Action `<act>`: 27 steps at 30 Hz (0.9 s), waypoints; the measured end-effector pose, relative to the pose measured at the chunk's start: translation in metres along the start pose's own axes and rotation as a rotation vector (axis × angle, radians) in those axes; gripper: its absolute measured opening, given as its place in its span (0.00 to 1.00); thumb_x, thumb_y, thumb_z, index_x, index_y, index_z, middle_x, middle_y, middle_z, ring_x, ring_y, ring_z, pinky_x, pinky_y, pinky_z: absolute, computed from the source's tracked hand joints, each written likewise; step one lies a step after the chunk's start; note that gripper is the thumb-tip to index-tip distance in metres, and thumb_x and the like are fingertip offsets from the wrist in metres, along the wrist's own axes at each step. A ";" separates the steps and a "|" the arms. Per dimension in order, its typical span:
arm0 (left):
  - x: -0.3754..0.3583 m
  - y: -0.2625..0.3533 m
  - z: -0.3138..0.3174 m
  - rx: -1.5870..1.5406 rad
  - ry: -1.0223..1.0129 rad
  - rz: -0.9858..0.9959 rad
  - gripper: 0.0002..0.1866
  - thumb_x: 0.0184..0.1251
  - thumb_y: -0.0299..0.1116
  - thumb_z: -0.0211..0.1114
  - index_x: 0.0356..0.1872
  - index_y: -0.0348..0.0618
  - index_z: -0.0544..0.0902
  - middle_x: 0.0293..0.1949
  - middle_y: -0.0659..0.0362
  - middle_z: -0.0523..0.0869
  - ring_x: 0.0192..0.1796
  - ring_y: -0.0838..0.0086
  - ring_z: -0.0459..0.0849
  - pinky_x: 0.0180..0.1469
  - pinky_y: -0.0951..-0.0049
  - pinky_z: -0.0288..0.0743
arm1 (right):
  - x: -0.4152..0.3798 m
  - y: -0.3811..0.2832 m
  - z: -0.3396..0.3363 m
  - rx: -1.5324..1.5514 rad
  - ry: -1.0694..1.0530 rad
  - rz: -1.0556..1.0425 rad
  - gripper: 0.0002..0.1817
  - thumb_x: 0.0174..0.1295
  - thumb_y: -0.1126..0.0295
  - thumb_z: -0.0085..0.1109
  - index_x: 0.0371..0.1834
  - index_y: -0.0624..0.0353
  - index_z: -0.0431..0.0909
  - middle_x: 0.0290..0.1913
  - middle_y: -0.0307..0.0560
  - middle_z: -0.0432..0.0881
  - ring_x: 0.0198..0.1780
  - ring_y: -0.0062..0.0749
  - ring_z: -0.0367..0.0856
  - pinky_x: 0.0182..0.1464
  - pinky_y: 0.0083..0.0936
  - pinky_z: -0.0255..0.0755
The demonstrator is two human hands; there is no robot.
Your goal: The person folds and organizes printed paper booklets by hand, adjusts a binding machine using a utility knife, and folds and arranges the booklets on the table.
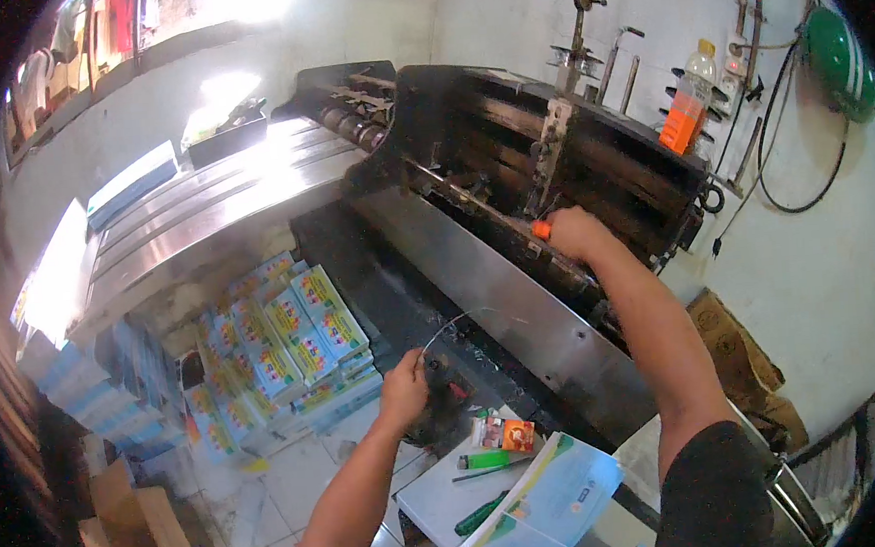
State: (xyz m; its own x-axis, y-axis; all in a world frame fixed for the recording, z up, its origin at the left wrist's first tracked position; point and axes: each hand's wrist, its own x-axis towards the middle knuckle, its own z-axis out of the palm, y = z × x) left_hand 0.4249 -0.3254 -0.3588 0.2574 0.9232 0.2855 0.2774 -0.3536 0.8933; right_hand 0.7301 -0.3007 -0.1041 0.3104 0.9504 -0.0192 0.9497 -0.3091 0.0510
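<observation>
My left hand [405,391] pinches one end of a thin curved wire [443,331] above the dark floor beside the machine. The wire bends up and to the right; its far end is hard to make out. Reaching over the machine, my right hand [577,235] is closed around a small tool with an orange end [541,229]. The working part of that tool is hidden against the machine's dark rail. Below both hands runs the long metal panel of the black stitching or binding machine [456,252].
Stacks of printed booklets [286,333] lie on the floor at left, near an open cardboard box [132,518]. A white stand holds more booklets [547,502], a green lighter [484,460] and a cigarette pack [507,434]. An orange-filled bottle [688,103] stands on the machine.
</observation>
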 end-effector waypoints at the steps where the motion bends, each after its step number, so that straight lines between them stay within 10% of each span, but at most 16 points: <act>1: -0.002 -0.017 -0.003 0.146 -0.106 -0.065 0.17 0.76 0.40 0.52 0.58 0.47 0.79 0.44 0.41 0.86 0.48 0.44 0.85 0.50 0.54 0.77 | -0.003 0.001 0.002 -0.006 0.006 -0.004 0.27 0.55 0.60 0.63 0.55 0.66 0.80 0.55 0.67 0.81 0.54 0.60 0.82 0.59 0.41 0.77; 7: -0.037 -0.042 -0.032 0.930 -0.621 -0.346 0.29 0.62 0.50 0.66 0.60 0.43 0.77 0.58 0.43 0.81 0.61 0.48 0.79 0.63 0.53 0.71 | -0.052 0.012 -0.036 0.222 0.167 -0.078 0.12 0.52 0.69 0.60 0.39 0.61 0.74 0.41 0.61 0.82 0.47 0.57 0.81 0.47 0.43 0.73; 14: -0.023 0.033 -0.004 0.252 -0.374 -0.157 0.31 0.64 0.52 0.65 0.64 0.44 0.76 0.57 0.45 0.82 0.61 0.52 0.80 0.61 0.57 0.73 | -0.078 0.023 -0.051 0.112 0.176 0.074 0.17 0.55 0.68 0.57 0.47 0.63 0.77 0.49 0.62 0.83 0.54 0.56 0.81 0.55 0.41 0.74; 27: -0.014 0.018 0.062 0.255 -0.220 -0.399 0.20 0.71 0.45 0.54 0.56 0.45 0.80 0.55 0.46 0.82 0.57 0.49 0.81 0.56 0.50 0.75 | -0.065 -0.021 -0.042 -0.074 0.139 0.187 0.17 0.60 0.71 0.53 0.52 0.62 0.76 0.55 0.62 0.81 0.58 0.56 0.79 0.60 0.47 0.73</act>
State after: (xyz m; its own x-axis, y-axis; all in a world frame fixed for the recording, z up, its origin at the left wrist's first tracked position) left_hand 0.4840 -0.3538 -0.3686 0.2667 0.9497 -0.1640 0.6032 -0.0318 0.7970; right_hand 0.6884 -0.3548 -0.0617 0.4671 0.8739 0.1344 0.8688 -0.4819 0.1140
